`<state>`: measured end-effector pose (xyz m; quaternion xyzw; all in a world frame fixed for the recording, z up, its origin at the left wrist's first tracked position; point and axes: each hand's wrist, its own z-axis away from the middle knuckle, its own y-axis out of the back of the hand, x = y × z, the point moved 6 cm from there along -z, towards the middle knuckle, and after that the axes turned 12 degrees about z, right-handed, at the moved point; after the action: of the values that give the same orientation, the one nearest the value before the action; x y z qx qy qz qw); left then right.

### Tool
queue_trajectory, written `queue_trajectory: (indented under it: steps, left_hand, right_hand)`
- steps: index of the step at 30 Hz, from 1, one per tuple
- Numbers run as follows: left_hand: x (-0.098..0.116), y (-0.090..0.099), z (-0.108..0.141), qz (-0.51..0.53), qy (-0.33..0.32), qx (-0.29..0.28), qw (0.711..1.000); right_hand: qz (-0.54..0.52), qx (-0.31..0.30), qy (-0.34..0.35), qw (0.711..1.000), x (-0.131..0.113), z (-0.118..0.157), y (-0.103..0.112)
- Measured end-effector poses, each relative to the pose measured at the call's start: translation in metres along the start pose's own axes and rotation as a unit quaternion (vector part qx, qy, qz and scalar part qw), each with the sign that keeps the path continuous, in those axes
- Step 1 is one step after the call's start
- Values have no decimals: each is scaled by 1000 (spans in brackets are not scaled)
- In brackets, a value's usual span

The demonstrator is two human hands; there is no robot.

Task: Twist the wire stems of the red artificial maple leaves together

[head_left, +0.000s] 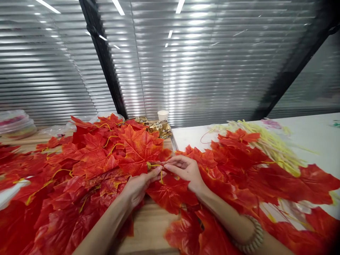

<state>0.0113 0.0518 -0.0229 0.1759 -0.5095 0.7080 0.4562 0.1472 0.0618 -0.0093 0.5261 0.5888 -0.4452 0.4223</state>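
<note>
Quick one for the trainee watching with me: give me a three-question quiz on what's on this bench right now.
1. True or false: both hands meet at the yellow stem of a red maple leaf.
2. Which wrist wears the bead bracelet?
3. The paper cup stands: A) by the blinds, B) under the left hand, C) on the yellow stem pile.

Key: 1 true; 2 the right hand's; 3 A.

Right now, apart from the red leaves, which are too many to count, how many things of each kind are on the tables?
Hands at the yellow stem: 2, left hand and right hand
Paper cup: 1
Gold foil packets: about 2, partly hidden
Pile of yellow stems: 1
Clear plastic container: 1
Bead bracelet: 1
Total: about 8
</note>
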Motion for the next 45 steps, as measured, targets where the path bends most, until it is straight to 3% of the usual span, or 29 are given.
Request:
queue_trajectory:
  steps: [14, 23, 33, 40, 45]
  left_hand:
    - [2, -6, 1, 10, 0, -64, 998]
    - [-2, -6, 3, -20, 22, -41, 999]
    - [-1, -7, 0, -44, -25, -76, 996]
    - [4, -10, 3, -21, -116, -65, 991]
    - [5, -12, 1, -37, -127, -88, 987]
  right_hand:
    - [30, -50, 38, 998, -13, 2, -2]
    - [9, -79, 16, 997, -6, 0, -4]
    - [-5, -87, 9, 996, -2, 0, -8]
    - [1, -90, 22, 996, -4, 0, -5]
    - [-3, -99, 27, 995, -2, 0, -6]
